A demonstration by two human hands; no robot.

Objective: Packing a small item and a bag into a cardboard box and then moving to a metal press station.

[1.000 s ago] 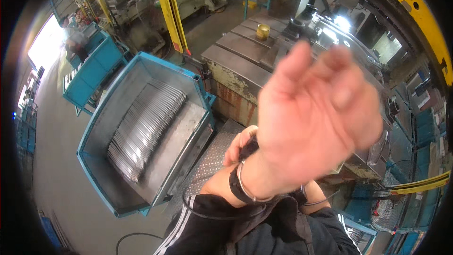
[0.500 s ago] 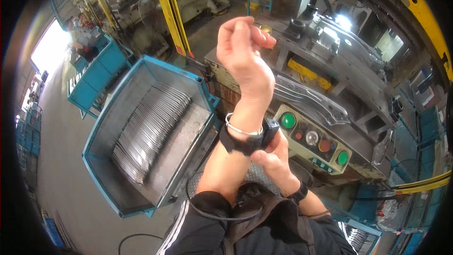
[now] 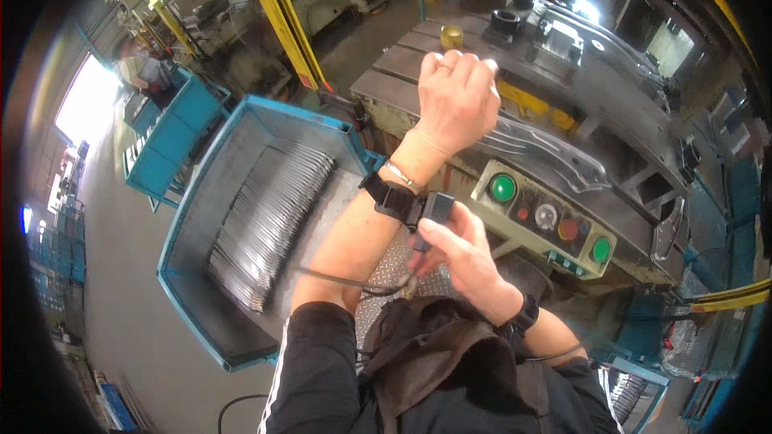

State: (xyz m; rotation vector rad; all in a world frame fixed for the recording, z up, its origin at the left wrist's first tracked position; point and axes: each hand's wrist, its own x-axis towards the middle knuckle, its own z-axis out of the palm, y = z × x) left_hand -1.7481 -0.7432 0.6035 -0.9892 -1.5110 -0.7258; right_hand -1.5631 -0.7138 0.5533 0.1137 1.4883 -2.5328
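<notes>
My left hand (image 3: pixel 460 100) is raised in front of me, back upward, fingers curled into a fist with nothing showing in them. Around its wrist sit a thin pale bracelet (image 3: pixel 400 174) and a black strap (image 3: pixel 389 197). Attached to the strap is a small dark box-shaped device (image 3: pixel 436 207), gripped between the thumb and fingers of my right hand (image 3: pixel 466 261). A black band with a wrist device (image 3: pixel 526 315) is on my right wrist. Some of the right fingertips are hidden behind the device.
On the left, a blue metal bin (image 3: pixel 173 249) holds a row of stacked metal parts (image 3: pixel 269 225). A control box (image 3: pixel 551 217) with green buttons fronts the press table (image 3: pixel 402 64), where curved metal parts (image 3: pixel 555 157) lie. Yellow posts (image 3: pixel 281 20) rise behind. A person (image 3: pixel 145 76) stands far left.
My left hand has turned over and closed from loosely bent fingers into a fist. The left forearm has tilted to the right. My right hand stays at the wrist device.
</notes>
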